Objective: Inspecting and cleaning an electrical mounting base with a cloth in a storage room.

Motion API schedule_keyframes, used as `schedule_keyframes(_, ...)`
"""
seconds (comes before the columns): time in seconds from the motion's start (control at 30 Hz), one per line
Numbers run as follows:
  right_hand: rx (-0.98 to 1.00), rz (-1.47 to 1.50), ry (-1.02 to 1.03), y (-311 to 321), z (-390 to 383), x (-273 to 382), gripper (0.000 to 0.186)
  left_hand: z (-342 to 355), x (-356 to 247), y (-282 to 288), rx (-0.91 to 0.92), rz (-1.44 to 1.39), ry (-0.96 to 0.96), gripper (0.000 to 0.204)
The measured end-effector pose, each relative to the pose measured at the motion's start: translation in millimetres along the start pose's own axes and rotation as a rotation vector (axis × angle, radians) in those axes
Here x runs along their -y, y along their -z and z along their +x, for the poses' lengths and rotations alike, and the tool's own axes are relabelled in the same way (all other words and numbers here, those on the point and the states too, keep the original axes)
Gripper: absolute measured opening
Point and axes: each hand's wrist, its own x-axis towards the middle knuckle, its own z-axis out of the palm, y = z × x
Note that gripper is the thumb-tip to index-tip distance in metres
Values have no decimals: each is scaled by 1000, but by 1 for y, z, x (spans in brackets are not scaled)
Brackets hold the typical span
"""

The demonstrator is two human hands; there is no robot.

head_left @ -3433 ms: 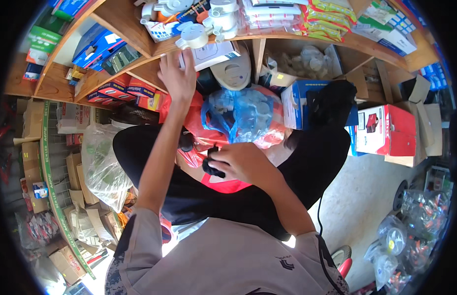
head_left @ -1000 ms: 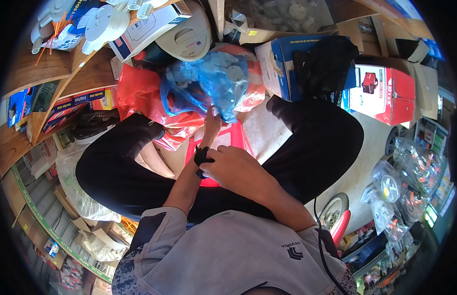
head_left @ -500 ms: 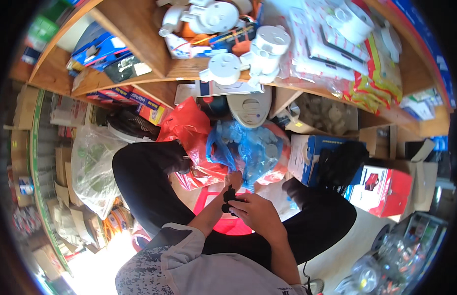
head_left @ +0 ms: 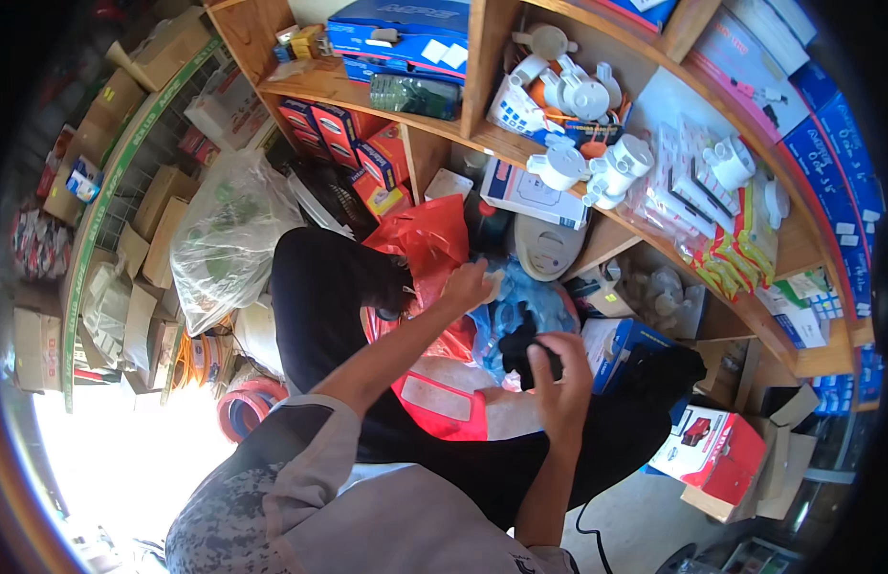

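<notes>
My right hand [head_left: 565, 375] is closed around a black strap-like thing [head_left: 518, 346], held above the blue plastic bag. Its exact kind is hard to make out. My left hand [head_left: 466, 287] reaches forward between the red plastic bag [head_left: 420, 239] and the blue plastic bag [head_left: 501, 311]. The fingers of that hand look curled near a small pale patch at the blue bag's edge; whether they grip anything does not show. Below the hands lies a red plastic piece [head_left: 444, 407] with a pale panel, between my legs.
Wooden shelves [head_left: 482, 134] ahead hold white round plastic fittings [head_left: 559, 165], blue boxes [head_left: 405, 29] and packets. A clear plastic bag [head_left: 235, 225] stands at left beside cardboard boxes [head_left: 166, 230]. On the right are a red-and-white box [head_left: 712, 445] and an open carton [head_left: 786, 454].
The black thing was at my left wrist with my right hand on it; now my right hand holds it away from that wrist. My left arm reaches farther forward. The view has turned.
</notes>
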Motion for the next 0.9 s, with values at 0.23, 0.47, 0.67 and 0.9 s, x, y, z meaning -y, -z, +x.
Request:
schedule_keyframes(0.23, -133, 148, -163, 21, 31, 9, 22, 31, -83, 130, 463, -1176, 40, 43)
schedule_keyframes(0.47, -58, 227, -118, 29, 95, 14, 21, -4, -147, 201, 731, -1701, -55, 44)
schedule_keyframes(0.67, -20, 257, -182, 18, 93, -37, 44, 10, -152, 199, 590, -1495, -177, 27)
schedule_keyframes(0.9, 617, 15, -437, 19, 83, -40, 66, 15, -140, 203, 379, -1446, -90, 22)
